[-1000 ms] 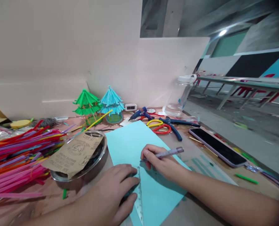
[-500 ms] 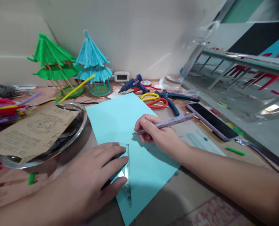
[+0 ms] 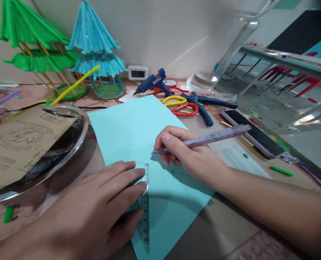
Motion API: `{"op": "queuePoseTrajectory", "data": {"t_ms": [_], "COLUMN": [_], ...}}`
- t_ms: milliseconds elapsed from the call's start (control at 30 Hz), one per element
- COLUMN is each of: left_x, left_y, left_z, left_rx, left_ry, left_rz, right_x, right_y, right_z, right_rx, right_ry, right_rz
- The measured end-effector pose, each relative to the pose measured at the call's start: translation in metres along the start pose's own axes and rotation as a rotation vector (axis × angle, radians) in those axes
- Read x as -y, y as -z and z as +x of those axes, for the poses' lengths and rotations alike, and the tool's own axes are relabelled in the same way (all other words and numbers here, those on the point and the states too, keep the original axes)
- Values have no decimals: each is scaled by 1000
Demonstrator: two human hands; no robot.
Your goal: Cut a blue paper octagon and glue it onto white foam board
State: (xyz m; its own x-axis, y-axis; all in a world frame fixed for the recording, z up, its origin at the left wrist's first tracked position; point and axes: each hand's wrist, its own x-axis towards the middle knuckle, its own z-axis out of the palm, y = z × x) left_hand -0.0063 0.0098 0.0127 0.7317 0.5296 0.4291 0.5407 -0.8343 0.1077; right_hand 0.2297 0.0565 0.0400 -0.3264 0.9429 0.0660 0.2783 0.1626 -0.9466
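Left hand (image 3: 100, 206) presses flat, fingers spread, on the clear set square (image 3: 144, 213) at the bench's near edge. Right hand (image 3: 187, 155) pinches the pen (image 3: 203, 139) over the blue paper (image 3: 133, 133). The paper is likely thin and slippery; hold it down through the square. Scissors (image 3: 180, 104) lie beyond.

There are two hands, the left hand (image 3: 95, 206) and the right hand (image 3: 187, 153). There is one pen (image 3: 203, 138), one clear ruler (image 3: 144, 209) and one blue paper sheet (image 3: 130, 130). Two little straw huts stand at the far edge of the surface, one green hut (image 3: 35, 47) and one blue hut (image 3: 95, 47). There is one glue gun (image 3: 152, 83), one small clock (image 3: 137, 73), one phone (image 3: 255, 133), one shiny metal bowl (image 3: 77, 126) and one clear bottle (image 3: 228, 47). Two pairs of scissors (image 3: 184, 108) lie together.
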Motion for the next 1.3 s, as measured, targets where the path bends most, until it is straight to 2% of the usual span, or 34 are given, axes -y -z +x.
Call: {"op": "queuePoseTrajectory", "data": {"t_ms": [467,867,1300], "left_x": [0,-1,0], "left_y": [-2,-1,-1], "left_z": [0,0,-2], "left_rx": [-40,-45,20], "left_ry": [-50,-22,-26], "left_rz": [62,56,33], "right_x": [3,3,-2], "right_y": [0,0,-4], "right_z": [-2,-2,-4], "right_rx": [8,20,30], "right_ry": [-4,-1,39], "right_rz": [-36,-53,-47]}}
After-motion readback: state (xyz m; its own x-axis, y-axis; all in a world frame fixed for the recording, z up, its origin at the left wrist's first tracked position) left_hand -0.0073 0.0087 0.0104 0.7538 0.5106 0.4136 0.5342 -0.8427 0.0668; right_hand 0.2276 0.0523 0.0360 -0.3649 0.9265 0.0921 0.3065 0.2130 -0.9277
